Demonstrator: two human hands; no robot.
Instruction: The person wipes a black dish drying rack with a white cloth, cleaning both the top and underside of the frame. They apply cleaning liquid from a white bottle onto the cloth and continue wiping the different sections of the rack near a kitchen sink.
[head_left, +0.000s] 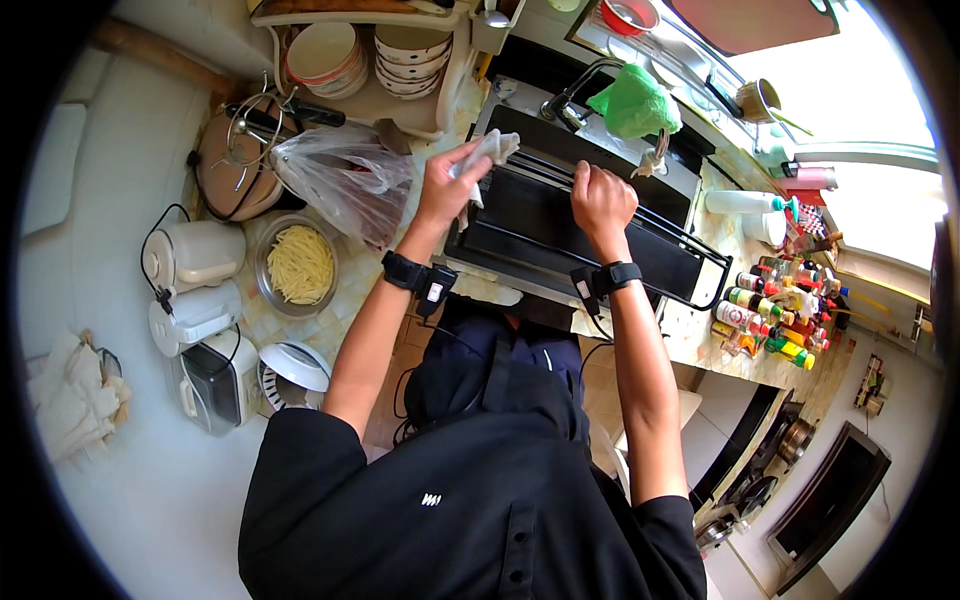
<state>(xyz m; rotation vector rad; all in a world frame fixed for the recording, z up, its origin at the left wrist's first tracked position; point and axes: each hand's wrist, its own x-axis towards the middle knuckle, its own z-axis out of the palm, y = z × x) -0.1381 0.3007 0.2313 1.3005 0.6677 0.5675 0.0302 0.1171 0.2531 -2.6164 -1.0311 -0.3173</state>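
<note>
My left hand (444, 187) holds a crumpled white cloth (495, 147) between thumb and fingers, at the left end of a long black metal rack (540, 211). The rack has a flat dark panel and thin rails, and lies tilted over the sink (517, 124). Around its rails, near the middle, my right hand (606, 201) is closed in a fist. Part of the rack's left end is hidden behind the cloth and my left hand. A green cloth (636, 103) hangs over the black faucet (559, 105) just beyond.
To the left stand a bowl of cut potato strips (300, 264), a clear plastic bag (349, 176) and white appliances (199, 255). Stacked bowls (412, 64) fill a shelf behind. On the right are a spray bottle (742, 202) and several condiment bottles (780, 307).
</note>
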